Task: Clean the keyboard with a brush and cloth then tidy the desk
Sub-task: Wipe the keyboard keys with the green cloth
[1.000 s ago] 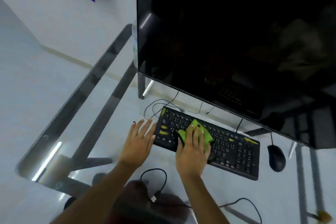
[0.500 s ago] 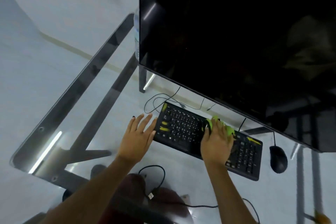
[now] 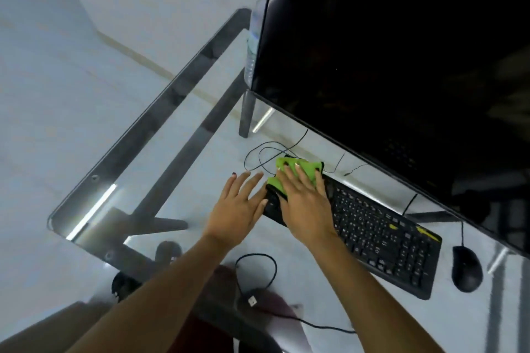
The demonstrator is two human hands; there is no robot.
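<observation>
A black keyboard [image 3: 378, 238] with yellow accents lies slanted on the glass desk [image 3: 177, 180] in front of a large dark monitor [image 3: 401, 66]. My right hand [image 3: 305, 203] lies flat, fingers spread, pressing a green cloth [image 3: 304, 167] onto the keyboard's left end. My left hand [image 3: 239, 206] rests flat on the glass, fingers spread, touching the keyboard's left edge. No brush is in view.
A black mouse [image 3: 467, 268] sits right of the keyboard. A loose USB cable [image 3: 252, 299] loops near the desk's front edge. Thin cables [image 3: 258, 156] curl behind the keyboard. A clear bottle [image 3: 253, 46] stands behind the monitor's left edge. The desk's left corner [image 3: 57, 223] is close.
My right hand swept the green cloth right along the keys, then back to the keyboard's left end. My left hand stayed at the left edge. The view shifted.
</observation>
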